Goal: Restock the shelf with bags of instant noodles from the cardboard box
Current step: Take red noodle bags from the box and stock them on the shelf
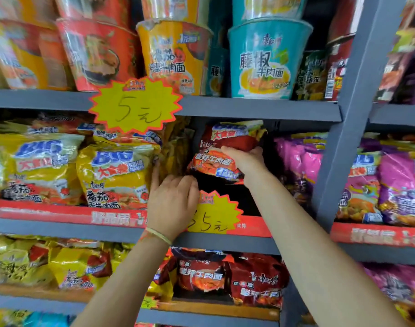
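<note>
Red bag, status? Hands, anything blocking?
Right hand grips red bag at shelf gap. Left hand pressing yellow bags aside. Gap looks clear.

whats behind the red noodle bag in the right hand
Behind and below the red noodle bag, gripped by the right hand, is a dark gap in the shelf. Whether more bags sit further back cannot be seen; bag and shadow cover it.

Teal cup: "藤椒牛肉面". Orange cup: "番茄…牛肉面" (middle blurred). Upper starburst tag: "5元". Yellow bag: "BIG", "番茄". Red bag: "120".
</note>
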Tool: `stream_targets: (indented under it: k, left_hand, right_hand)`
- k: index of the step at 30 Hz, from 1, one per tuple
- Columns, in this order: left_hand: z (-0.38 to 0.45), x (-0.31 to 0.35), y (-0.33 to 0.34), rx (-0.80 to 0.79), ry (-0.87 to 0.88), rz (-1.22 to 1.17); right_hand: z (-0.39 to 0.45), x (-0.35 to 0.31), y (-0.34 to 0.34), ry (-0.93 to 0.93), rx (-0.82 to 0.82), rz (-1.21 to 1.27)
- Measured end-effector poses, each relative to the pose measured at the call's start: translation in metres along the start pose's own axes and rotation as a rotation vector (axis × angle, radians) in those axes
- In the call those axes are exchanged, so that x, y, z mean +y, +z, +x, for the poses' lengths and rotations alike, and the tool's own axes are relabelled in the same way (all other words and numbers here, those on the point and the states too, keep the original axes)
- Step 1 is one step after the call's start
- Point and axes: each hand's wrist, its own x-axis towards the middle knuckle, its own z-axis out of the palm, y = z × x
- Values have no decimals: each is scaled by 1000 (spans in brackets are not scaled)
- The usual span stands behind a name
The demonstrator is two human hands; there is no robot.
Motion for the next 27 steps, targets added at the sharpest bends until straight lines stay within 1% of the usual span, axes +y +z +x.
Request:
stream_targets:
  k: [5, 7, 11, 13, 15, 17, 19, 21, 24, 26, 27]
  left_hand:
    - [-3, -1, -3, 95, 69, -26]
    - [-3, -1, -1, 118, 76, -25]
    - [-3, -3, 4, 132, 65, -18]
    - [-4, -3, 6, 143, 63, -19]
    - [-5, -4, 8, 152, 61, -18]
    - [-5, -4, 9, 156, 59, -17]
    - [-5, -4, 11, 163, 57, -16]
    - [-6, -5, 12, 170, 61, -20]
    - [-6, -6, 14, 174, 65, -17]
    - [-6, -6, 15, 174, 67, -19]
    - [-6, -6, 15, 177, 66, -19]
  right_hand:
    - [31, 14, 19, 57, -282, -347]
    - [43, 18, 19, 59, -319, -435]
    - [46, 7, 14, 66, -331, -591]
    - [43, 7, 15, 69, -410, -688]
    - [53, 19, 17, 30, -445, -785]
    - [66, 32, 17, -18, -416, -749]
    - [59, 30, 15, -45, -344, -716]
    - [60, 33, 10, -56, -253, -681]
    - [70, 39, 5, -123, -115, -662]
    - [71, 41, 8, -104, -126, -639]
    - [68, 42, 12, -78, -162, -622]
